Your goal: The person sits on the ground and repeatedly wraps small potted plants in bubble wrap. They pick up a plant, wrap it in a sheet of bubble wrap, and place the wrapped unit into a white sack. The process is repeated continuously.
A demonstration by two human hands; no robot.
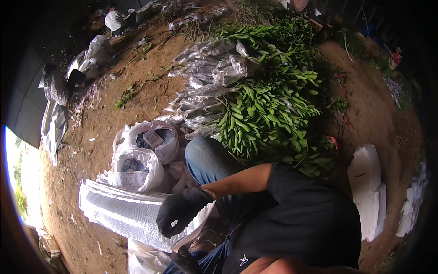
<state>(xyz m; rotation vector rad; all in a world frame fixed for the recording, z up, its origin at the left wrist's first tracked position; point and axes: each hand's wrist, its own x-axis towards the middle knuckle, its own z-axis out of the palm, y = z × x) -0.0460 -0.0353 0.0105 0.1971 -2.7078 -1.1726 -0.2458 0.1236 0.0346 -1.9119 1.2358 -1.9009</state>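
My right hand [181, 211], in a black glove, is over a stack of silvery bubble-foil sheets or pouches [123, 210]. Its fingers curl, with a small gap between thumb and fingers; whether it grips a sheet cannot be told. Below it, my left hand [186, 261], also black-gloved, is near the lower corner of the stack, partly lost in dark against my jeans; its fingers are unclear. Right behind the stack stand two white plastic bags, one [155, 167] holding printed labels [128, 178], the other [171, 150] with a printed label [153, 138] inside.
Leafy green branches [267, 113] in clear plastic sleeves [208, 75] lie piled beyond my right knee [208, 154]. White stacked sheets [368, 191] lie behind me. Another white bag [143, 257] is under the foil stack. Two people [56, 85] [114, 21] sit farther off on the dirt floor [133, 72].
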